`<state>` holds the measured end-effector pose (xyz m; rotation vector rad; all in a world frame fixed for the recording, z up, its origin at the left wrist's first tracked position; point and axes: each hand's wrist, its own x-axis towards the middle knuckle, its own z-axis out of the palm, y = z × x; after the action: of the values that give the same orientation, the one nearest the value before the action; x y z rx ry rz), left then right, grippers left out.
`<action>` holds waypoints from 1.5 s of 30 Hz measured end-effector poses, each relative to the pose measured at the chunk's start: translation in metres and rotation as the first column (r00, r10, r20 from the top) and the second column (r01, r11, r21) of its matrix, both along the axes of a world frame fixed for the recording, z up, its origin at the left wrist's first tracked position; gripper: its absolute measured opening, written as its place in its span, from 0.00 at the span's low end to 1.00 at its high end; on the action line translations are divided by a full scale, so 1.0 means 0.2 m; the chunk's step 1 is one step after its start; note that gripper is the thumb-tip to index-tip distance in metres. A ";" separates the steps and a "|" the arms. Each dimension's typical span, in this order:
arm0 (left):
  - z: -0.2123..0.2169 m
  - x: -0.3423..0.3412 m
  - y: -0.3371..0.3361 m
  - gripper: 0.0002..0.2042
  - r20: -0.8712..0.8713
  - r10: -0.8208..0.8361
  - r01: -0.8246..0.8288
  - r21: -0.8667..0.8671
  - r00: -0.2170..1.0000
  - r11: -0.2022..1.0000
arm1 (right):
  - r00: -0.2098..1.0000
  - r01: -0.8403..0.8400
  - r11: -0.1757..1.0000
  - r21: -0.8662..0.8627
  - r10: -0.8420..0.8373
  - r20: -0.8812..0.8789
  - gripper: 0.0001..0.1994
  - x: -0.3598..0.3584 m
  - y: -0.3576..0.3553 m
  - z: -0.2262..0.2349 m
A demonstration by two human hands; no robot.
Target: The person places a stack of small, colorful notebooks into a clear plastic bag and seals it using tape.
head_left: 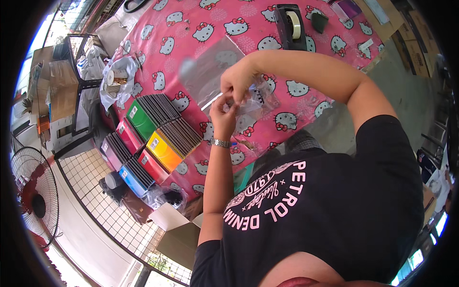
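My left hand (223, 114), with a metal watch on its wrist, meets my right hand (239, 79) above the near middle of the table. The fingers of both hands are closed in pinches, almost touching. What lies between the fingertips is too small and covered to make out. Just below and to the right of them is a crumpled clear plastic bag (267, 98) with dark print. A larger flat clear plastic sleeve (210, 67) lies beyond my hands, to the left. Stacks of spiral notebooks, among them green (138, 117) and yellow (165, 146) ones, stand left of my left forearm.
A pink patterned cloth (201, 14) covers the table. A black tape dispenser (290, 28) sits at the far side, beside a small dark block (319, 22). At the left are a white plastic bag (119, 79) and a standing fan (37, 201); an opened cardboard box (177, 244) is near my left elbow.
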<state>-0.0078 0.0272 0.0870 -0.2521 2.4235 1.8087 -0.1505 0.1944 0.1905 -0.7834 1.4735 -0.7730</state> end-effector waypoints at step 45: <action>0.57 -0.40 0.42 0.37 0.589 -0.641 0.847 -0.495 0.492 0.195 | 0.450 0.414 0.734 -0.538 -0.679 -0.580 0.51 0.66 0.60 -0.40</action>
<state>-0.0870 0.1104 0.2002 0.5792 2.2362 0.2376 -0.0190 0.3141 0.1113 -0.9254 2.5049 -1.3191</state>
